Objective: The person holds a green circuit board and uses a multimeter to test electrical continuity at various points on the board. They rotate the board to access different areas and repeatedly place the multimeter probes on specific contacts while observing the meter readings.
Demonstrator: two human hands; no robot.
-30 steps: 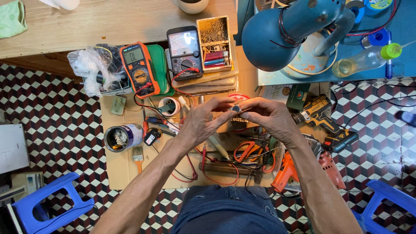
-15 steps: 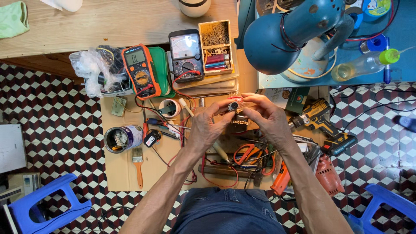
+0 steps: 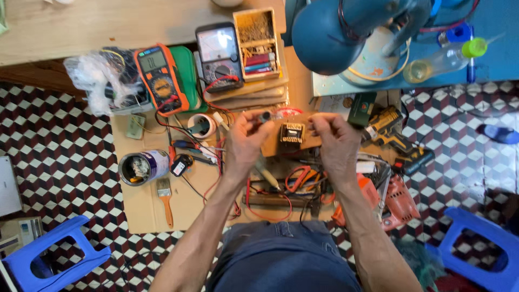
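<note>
Hands apart: left hand [image 3: 246, 141] pinches a small dark cylinder [image 3: 265, 117], long axis pointing toward right hand [image 3: 336, 141], which is loosely curled.

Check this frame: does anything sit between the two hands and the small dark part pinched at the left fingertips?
Nothing visible does. The left hand already pinches the small dark part at its fingertips. The right hand is raised just apart from it, with only open air between, above the small transformer.
</note>
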